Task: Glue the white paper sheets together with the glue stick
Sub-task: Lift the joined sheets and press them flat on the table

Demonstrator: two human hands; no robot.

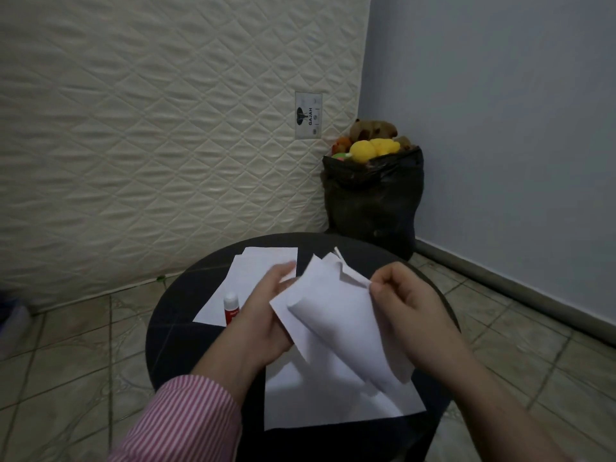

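Note:
Above the round black table [173, 341], both hands hold a curled bundle of white paper sheets [336, 315]. My left hand [263, 315] grips its left side from underneath. My right hand [406, 305] pinches its upper right edge. A flat white sheet [320, 401] lies on the table below the bundle. Another stack of white sheets [253, 271] lies at the back left of the table. The glue stick [231, 310], red with a white cap, stands upright on that stack's near edge, just left of my left wrist.
A quilted mattress [150, 128] leans upright behind the table. A black bag [373, 201] full of soft toys stands in the corner on the tiled floor [66, 355]. A grey-blue wall [500, 128] runs along the right.

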